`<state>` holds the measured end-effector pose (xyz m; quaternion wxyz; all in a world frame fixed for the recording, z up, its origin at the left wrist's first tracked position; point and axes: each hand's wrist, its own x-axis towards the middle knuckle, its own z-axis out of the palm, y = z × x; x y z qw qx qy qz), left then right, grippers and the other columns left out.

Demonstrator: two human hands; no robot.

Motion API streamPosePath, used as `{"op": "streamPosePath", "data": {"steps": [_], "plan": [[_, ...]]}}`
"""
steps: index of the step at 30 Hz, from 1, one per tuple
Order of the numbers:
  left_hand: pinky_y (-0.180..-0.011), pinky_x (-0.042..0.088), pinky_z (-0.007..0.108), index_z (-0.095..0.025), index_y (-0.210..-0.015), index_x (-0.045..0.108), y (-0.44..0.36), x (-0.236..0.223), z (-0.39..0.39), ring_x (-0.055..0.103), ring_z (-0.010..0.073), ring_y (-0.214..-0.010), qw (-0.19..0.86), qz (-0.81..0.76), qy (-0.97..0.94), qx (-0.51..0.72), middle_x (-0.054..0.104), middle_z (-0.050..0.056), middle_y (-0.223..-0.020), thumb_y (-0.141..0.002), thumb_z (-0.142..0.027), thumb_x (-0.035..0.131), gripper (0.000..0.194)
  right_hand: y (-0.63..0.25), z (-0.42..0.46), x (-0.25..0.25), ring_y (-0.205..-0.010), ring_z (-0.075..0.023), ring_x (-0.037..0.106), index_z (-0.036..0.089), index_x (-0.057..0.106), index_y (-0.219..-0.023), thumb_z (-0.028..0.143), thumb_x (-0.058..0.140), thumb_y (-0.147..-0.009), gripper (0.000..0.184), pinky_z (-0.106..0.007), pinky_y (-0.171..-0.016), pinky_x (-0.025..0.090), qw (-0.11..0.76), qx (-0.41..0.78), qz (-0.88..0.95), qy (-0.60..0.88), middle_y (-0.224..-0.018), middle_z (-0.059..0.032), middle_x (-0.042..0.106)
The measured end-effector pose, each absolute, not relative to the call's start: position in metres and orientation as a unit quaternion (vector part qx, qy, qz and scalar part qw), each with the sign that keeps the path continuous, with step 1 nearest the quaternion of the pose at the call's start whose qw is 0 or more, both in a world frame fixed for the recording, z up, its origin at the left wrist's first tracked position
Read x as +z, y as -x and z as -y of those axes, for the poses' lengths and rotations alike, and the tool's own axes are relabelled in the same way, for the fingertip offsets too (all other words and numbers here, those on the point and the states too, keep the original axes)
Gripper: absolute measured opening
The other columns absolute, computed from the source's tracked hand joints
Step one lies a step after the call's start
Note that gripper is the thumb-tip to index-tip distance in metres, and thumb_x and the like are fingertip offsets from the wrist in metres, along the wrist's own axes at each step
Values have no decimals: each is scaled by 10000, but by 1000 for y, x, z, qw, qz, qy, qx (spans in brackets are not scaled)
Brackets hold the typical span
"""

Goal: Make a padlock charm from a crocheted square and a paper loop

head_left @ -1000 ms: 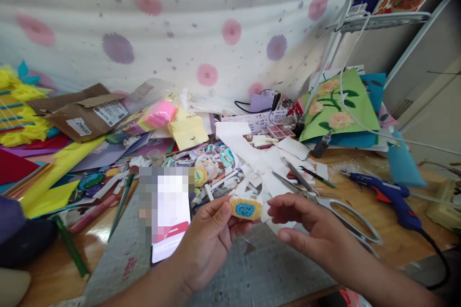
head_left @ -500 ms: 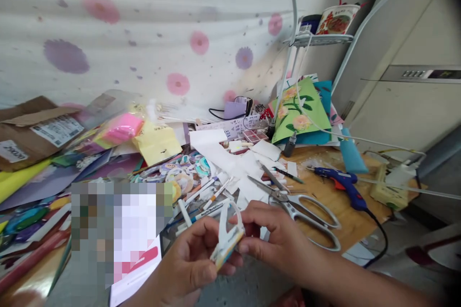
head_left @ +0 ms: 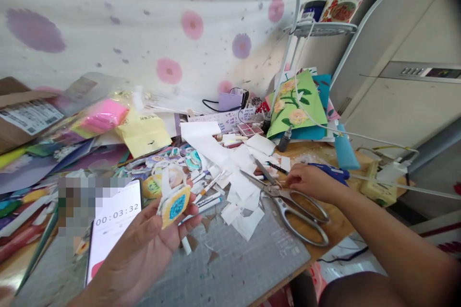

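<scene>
My left hand (head_left: 158,235) pinches a small craft piece between thumb and fingers, above the cutting mat. The piece (head_left: 176,206) has a yellow border, a glittery blue centre and a white strip looping up from its top edge. My right hand (head_left: 306,181) is low over the wooden table, its fingers curled together and pointing down; whatever they may hold is hidden. It partly covers the blue glue gun (head_left: 333,172). Beside it lie large scissors (head_left: 288,201) with metal handles and a dark pen (head_left: 277,168).
A phone (head_left: 115,223) showing a timer lies at left. White paper scraps (head_left: 245,187), markers (head_left: 205,204) and cut-out pieces (head_left: 180,158) crowd the grey mat (head_left: 237,264). A power strip (head_left: 382,182), a cord and a wire stand (head_left: 293,43) are on the right.
My right hand has let go of the craft piece and moved right to the glue gun. My left hand has moved left, with the piece turned to show its blue centre.
</scene>
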<state>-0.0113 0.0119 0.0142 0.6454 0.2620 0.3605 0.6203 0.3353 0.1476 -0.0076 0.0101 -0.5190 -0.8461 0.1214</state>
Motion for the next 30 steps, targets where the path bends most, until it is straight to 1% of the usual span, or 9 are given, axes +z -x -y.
{"op": "streamPosePath", "data": {"steps": [5, 10, 12, 15, 19, 23, 25, 27, 30], "plan": [[-769, 559, 422, -211, -1025, 686, 14, 12, -13, 613, 270, -893, 648, -356, -265, 619, 689, 94, -987, -605, -322, 804, 450, -330, -155, -11, -907, -192, 622, 166, 595, -1080, 295, 550, -907, 221, -395, -780, 524, -73, 88, 848, 518, -1094, -63, 624], [-743, 556, 365, -200, -1002, 683, 15, 16, -17, 618, 224, -804, 645, -338, -242, 642, 692, 72, -963, -647, -357, 760, 396, -330, -151, -9, -880, -180, 623, 162, 605, -1039, 304, 544, -909, 202, -383, -772, 520, -75, 64, 854, 510, -1052, -54, 634], [-733, 555, 354, -194, -994, 679, 15, 20, -18, 615, 212, -781, 626, -344, -232, 660, 692, 68, -949, -658, -363, 745, 382, -330, -148, -8, -822, -169, 622, 151, 626, -927, 294, 559, -897, 161, -368, -747, 511, -60, 58, 858, 507, -938, -35, 651], [-721, 551, 347, -168, -964, 673, 18, 26, -18, 607, 203, -763, 603, -344, -217, 686, 687, 74, -904, -672, -382, 719, 365, -327, -143, -1, -733, -207, 613, 160, 625, -742, 214, 573, -852, 133, -351, -680, 468, -5, 44, 860, 508, -767, -49, 651], [-705, 534, 319, -161, -953, 671, 16, 22, -16, 598, 175, -727, 595, -335, -207, 701, 682, 71, -899, -739, -369, 671, 299, -307, -133, 15, -733, -246, 616, 188, 631, -852, 262, 427, -916, 226, -347, -646, 428, 112, 38, 855, 504, -828, -105, 682], [-738, 491, 311, -176, -912, 700, 5, 6, -7, 600, 171, -746, 646, -360, -265, 618, 680, 58, -892, -725, -333, 717, 244, -266, -120, 21, -753, -200, 613, 197, 647, -850, 294, 459, -913, 221, -295, -662, 457, 138, 84, 893, 419, -829, -65, 673], [-739, 452, 278, -165, -952, 712, -2, -1, 1, 589, 164, -742, 699, -339, -348, 525, 673, 51, -834, -620, -370, 801, 400, -243, -116, 19, -770, -185, 608, 202, 663, -847, 239, 480, -897, 193, -283, -691, 464, 120, 102, 918, 365, -829, -48, 667], [-754, 429, 285, -194, -1017, 699, -6, -6, 9, 593, 197, -826, 744, -294, -407, 441, 662, 50, -884, -536, -473, 823, 570, -222, -117, 17, -806, -187, 602, 204, 678, -862, 184, 482, -886, 198, -291, -732, 463, 99, 107, 935, 322, -845, -49, 665], [-874, 399, 355, -220, -1082, 683, -7, -8, 14, 583, 260, -975, 745, -275, -480, 372, 630, 67, -1023, -589, -578, 743, 612, -191, -128, 18, -876, -204, 591, 199, 685, -911, 139, 479, -873, 218, -316, -790, 455, 75, 100, 950, 285, -905, -67, 671]]}}
